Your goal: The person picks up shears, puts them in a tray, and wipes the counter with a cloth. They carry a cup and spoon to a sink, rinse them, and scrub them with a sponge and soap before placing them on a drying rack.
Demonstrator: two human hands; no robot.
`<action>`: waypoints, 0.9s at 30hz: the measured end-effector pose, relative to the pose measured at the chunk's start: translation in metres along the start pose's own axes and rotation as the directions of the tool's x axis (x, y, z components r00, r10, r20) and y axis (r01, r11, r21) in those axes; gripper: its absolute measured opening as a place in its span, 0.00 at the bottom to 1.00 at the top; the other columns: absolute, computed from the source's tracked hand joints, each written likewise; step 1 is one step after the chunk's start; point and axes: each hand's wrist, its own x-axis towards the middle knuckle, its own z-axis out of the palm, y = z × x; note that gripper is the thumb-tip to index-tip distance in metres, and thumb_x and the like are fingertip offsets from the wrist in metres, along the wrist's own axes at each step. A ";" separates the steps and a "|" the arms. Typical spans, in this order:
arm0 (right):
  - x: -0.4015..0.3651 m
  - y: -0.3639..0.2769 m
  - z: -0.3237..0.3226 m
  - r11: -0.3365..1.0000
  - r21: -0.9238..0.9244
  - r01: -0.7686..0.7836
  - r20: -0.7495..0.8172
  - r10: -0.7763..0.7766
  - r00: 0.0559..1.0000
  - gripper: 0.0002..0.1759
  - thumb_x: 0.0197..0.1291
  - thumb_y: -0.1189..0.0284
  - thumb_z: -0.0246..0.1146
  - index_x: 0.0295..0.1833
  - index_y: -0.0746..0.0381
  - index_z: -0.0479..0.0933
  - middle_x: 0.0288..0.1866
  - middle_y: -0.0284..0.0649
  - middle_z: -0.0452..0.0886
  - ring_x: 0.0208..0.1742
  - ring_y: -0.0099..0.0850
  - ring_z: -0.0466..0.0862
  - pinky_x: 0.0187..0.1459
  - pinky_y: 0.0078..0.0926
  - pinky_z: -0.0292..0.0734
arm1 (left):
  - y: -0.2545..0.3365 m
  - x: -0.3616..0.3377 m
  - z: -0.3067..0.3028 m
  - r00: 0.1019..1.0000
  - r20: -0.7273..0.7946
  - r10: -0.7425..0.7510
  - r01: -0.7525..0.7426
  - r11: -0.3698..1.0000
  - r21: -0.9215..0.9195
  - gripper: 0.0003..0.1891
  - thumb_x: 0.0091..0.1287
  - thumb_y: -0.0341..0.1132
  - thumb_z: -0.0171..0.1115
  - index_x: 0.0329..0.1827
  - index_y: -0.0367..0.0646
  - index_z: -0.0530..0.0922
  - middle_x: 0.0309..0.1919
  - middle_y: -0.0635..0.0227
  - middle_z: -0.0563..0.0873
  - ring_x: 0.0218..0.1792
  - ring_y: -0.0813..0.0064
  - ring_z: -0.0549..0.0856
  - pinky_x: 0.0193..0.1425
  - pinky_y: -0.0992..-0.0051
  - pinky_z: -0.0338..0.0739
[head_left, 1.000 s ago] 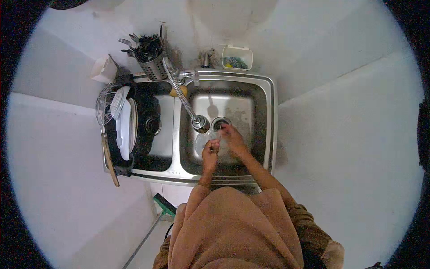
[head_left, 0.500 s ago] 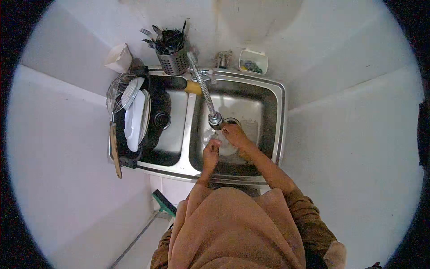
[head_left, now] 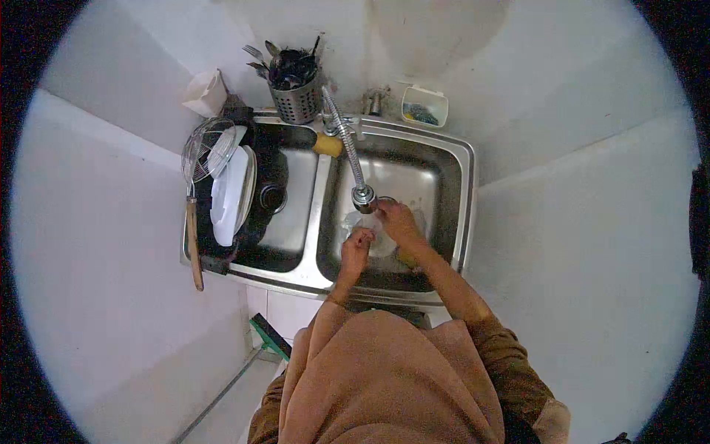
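Both my hands are in the right basin of a steel double sink [head_left: 464, 185], just under the head of the flexible spring faucet [head_left: 362, 196]. My left hand [head_left: 356, 249] and my right hand [head_left: 396, 222] are closed on a small clear glass item [head_left: 364, 223] held between them below the spout. The item is transparent and partly hidden by my fingers, so its exact shape is unclear. Whether water is running cannot be told.
The left basin holds a black rack [head_left: 260, 194] with white plates [head_left: 225, 200]. A wire strainer with a wooden handle [head_left: 194, 251] lies at its left edge. Behind the sink stand a cutlery holder [head_left: 294, 92], a white tub [head_left: 424, 106] and a yellow sponge [head_left: 328, 145]. A green-headed tool [head_left: 268, 337] leans below.
The view has shifted, so the sink now sits slightly higher and further right. My hands have closed in together under the faucet head, with the clear item raised nearer the spout.
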 end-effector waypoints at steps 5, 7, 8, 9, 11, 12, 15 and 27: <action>-0.010 -0.008 -0.011 0.985 0.142 0.092 -0.108 -0.077 0.991 0.13 0.53 0.74 0.57 0.46 0.59 0.76 0.36 0.50 0.79 0.37 0.46 0.80 0.40 0.39 0.74 | -0.017 0.008 -0.002 0.987 -0.041 0.156 -0.154 0.987 0.047 0.04 0.62 0.30 0.58 0.36 0.40 0.76 0.29 0.62 0.81 0.31 0.70 0.79 0.37 0.74 0.72; -0.015 -0.011 -0.013 0.987 0.147 0.066 -0.056 -0.058 0.997 0.12 0.54 0.74 0.57 0.46 0.59 0.76 0.36 0.49 0.79 0.36 0.45 0.80 0.39 0.37 0.74 | -0.001 0.012 -0.004 0.979 -0.054 0.197 -0.191 0.976 0.103 0.05 0.61 0.30 0.59 0.37 0.40 0.76 0.29 0.59 0.80 0.31 0.66 0.80 0.38 0.73 0.73; -0.016 -0.013 -0.013 0.996 0.088 0.027 0.031 -0.030 0.999 0.12 0.54 0.75 0.58 0.46 0.60 0.76 0.34 0.49 0.79 0.34 0.42 0.80 0.38 0.33 0.74 | 0.006 0.012 -0.004 0.981 -0.049 0.188 -0.182 0.977 0.111 0.06 0.61 0.31 0.59 0.37 0.38 0.76 0.29 0.56 0.80 0.31 0.63 0.80 0.38 0.71 0.73; -0.015 -0.015 -0.015 1.000 0.027 -0.007 0.116 0.004 0.993 0.12 0.53 0.75 0.58 0.46 0.61 0.76 0.32 0.48 0.78 0.32 0.40 0.80 0.36 0.29 0.74 | 0.015 0.013 -0.005 0.983 -0.043 0.181 -0.174 0.977 0.120 0.08 0.60 0.32 0.60 0.38 0.37 0.75 0.29 0.53 0.80 0.32 0.60 0.81 0.38 0.70 0.73; -0.013 -0.031 -0.040 0.991 0.137 -0.007 -0.004 0.008 1.000 0.12 0.55 0.73 0.58 0.45 0.61 0.76 0.30 0.47 0.78 0.31 0.36 0.79 0.35 0.27 0.74 | 0.002 0.020 -0.003 0.972 -0.017 0.233 -0.231 0.968 0.101 0.09 0.60 0.33 0.60 0.38 0.37 0.75 0.30 0.52 0.81 0.33 0.59 0.82 0.39 0.69 0.74; -0.012 -0.037 -0.057 0.969 0.246 0.000 -0.121 0.031 0.992 0.11 0.56 0.72 0.59 0.45 0.62 0.76 0.28 0.45 0.78 0.29 0.32 0.79 0.35 0.24 0.74 | -0.011 0.024 -0.002 0.959 0.015 0.283 -0.284 0.955 0.082 0.09 0.60 0.33 0.60 0.38 0.36 0.75 0.31 0.52 0.81 0.35 0.59 0.83 0.39 0.68 0.74; 0.014 -0.040 -0.127 0.955 0.295 0.008 -0.349 0.100 0.932 0.11 0.60 0.67 0.57 0.43 0.62 0.76 0.31 0.40 0.80 0.30 0.28 0.80 0.36 0.25 0.74 | -0.071 0.022 0.003 0.953 -0.031 0.301 -0.300 0.954 0.014 0.10 0.62 0.34 0.59 0.39 0.37 0.76 0.32 0.52 0.82 0.36 0.58 0.83 0.40 0.66 0.75; 0.189 -0.219 -0.213 0.865 0.130 0.484 -0.643 -0.298 0.705 0.09 0.61 0.71 0.55 0.42 0.63 0.76 0.35 0.44 0.81 0.36 0.34 0.82 0.40 0.28 0.75 | -0.090 0.010 -0.044 0.988 -0.120 0.093 -0.107 0.988 -0.112 0.09 0.68 0.36 0.48 0.44 0.41 0.72 0.35 0.63 0.78 0.34 0.72 0.79 0.37 0.69 0.73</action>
